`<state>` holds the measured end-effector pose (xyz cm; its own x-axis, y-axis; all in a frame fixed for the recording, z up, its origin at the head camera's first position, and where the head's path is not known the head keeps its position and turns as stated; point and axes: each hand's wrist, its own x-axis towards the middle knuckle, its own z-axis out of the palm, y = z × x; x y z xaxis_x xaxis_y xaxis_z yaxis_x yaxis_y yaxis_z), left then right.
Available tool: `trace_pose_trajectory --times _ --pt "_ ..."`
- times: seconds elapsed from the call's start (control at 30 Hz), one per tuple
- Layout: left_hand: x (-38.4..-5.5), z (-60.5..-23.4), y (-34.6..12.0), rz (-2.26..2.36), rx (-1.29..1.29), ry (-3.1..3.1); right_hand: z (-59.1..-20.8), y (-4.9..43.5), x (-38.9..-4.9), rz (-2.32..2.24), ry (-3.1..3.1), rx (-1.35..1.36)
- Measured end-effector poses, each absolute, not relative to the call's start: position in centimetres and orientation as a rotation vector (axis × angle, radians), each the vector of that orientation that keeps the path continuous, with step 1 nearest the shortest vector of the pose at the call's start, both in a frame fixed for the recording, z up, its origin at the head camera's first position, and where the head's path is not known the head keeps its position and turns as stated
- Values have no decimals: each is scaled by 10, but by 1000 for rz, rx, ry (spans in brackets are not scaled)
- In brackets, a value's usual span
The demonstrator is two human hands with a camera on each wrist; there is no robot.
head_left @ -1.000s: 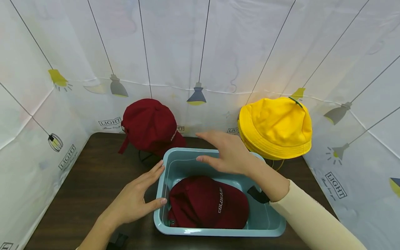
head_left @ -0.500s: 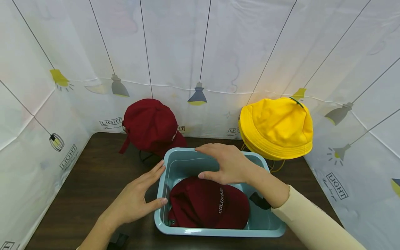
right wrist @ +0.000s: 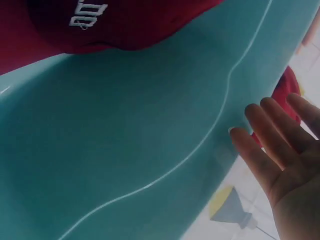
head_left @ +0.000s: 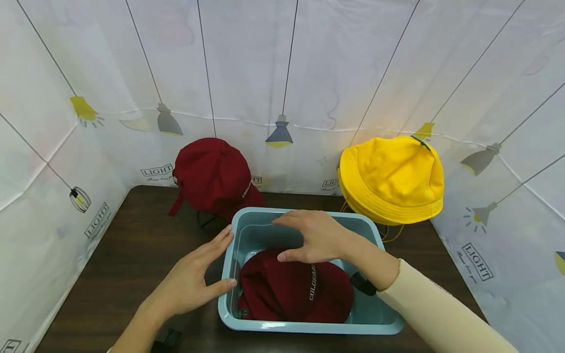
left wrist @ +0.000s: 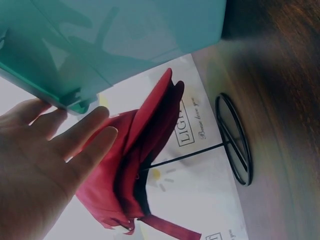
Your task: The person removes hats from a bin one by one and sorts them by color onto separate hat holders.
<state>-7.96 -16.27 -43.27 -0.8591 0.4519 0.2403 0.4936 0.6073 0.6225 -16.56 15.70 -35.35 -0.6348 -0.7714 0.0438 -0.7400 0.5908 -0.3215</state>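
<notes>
A dark red baseball cap (head_left: 291, 289) with white lettering lies inside a light blue plastic basin (head_left: 384, 314). My left hand (head_left: 194, 279) rests its fingertips at the basin's left rim, fingers straight and thumb spread. In the left wrist view, the fingers (left wrist: 82, 135) lie beside the basin wall (left wrist: 150, 35). Over the basin hovers my right hand (head_left: 315, 238), palm down and fingers extended, holding nothing. The right wrist view has its fingers (right wrist: 267, 135) near the basin's far rim, with the cap's lettering (right wrist: 87, 14) at the top.
Behind the basin on the left, a second red cap (head_left: 212, 176) sits on a black wire stand (left wrist: 235, 140). A yellow bucket hat (head_left: 390, 181) stands at the back right. The dark wooden table (head_left: 110, 274) meets a lamp-printed cloth backdrop (head_left: 247, 63).
My right hand has come down and toward me, from above the basin's far rim to over the inside of the basin. The left hand stays at the rim.
</notes>
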Motion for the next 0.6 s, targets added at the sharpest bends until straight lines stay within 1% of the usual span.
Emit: trace_pose_trajectory --times 0.37,0.6 --pt "-80 -432 -163 -1105 -815 -2766 -369 151 -175 -472 2566 -1143" --pt "-80 -434 -163 -1103 -828 -2756 -378 145 -178 -437 2501 -1150"
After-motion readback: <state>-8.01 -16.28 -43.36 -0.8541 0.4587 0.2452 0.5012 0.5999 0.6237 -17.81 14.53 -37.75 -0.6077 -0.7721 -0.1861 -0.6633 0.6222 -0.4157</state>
